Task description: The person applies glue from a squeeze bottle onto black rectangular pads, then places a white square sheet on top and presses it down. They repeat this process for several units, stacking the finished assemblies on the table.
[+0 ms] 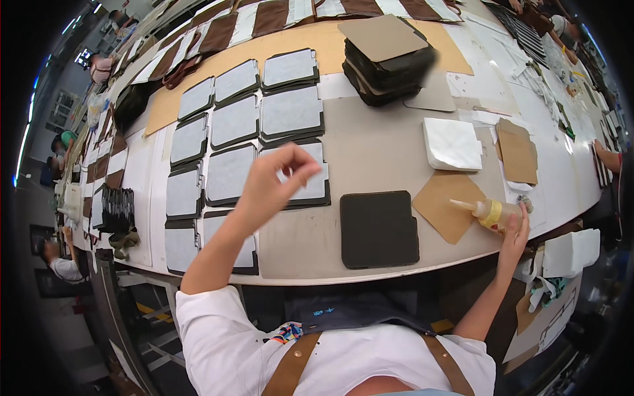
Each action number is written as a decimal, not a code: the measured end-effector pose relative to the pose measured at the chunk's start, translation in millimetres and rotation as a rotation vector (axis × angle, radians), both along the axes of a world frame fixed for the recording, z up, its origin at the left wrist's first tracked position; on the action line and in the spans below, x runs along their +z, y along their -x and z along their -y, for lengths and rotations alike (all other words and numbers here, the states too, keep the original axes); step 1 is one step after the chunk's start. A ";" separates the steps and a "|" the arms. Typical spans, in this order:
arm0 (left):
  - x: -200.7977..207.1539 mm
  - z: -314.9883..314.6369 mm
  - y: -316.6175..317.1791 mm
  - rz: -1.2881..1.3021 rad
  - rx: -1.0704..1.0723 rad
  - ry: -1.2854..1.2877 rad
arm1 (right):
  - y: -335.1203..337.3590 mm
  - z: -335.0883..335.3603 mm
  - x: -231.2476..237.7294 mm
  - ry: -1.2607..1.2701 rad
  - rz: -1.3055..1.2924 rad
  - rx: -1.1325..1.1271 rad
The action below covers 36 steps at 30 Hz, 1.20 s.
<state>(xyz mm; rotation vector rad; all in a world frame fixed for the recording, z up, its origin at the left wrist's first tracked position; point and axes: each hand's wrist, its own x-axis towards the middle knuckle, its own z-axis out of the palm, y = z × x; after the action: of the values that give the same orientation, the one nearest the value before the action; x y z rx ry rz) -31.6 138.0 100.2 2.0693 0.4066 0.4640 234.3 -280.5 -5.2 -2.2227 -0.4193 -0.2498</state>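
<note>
My left hand (274, 181) hovers above the rows of panels, thumb and forefinger curled together in a pinch, with nothing visible between them. Beneath it lie stacked dark panels faced with pale grey sheets (234, 175). At the right, my right hand (517, 234) grips a squeeze bottle (498, 215) with a yellow band, tilted low so its long nozzle points left. The nozzle is over a tan diamond-shaped card (449, 208). Between my hands a single dark panel (380, 230) rests near the table's front edge, touched by neither hand.
Farther back stands a tall stack of dark pieces (383, 82) topped with a tan board (383, 36). White sheets (452, 145) and brown cards (517, 152) are piled at the right. Brown and white strips (271, 23) line the far side. Other people work around the table.
</note>
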 end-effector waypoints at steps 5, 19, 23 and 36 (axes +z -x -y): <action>-21.8 41.5 20.0 -0.014 0.028 0.131 | 2.1 13.2 17.0 -0.268 -0.455 0.214; -45.5 42.7 13.1 0.259 0.218 -0.060 | 61.4 -49.1 47.0 -0.853 -0.283 0.280; -50.9 39.2 17.3 0.279 0.272 -0.049 | 92.3 -75.1 44.6 -0.706 -0.139 0.331; -52.1 37.3 20.8 0.281 0.303 -0.047 | 111.3 -91.8 38.3 -0.602 0.061 0.409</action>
<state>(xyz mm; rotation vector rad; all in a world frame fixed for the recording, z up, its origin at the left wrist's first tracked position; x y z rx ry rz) -52.3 100.7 48.1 1.9561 0.5463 0.9405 123.0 -188.6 33.1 -1.5073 -0.7145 -0.1915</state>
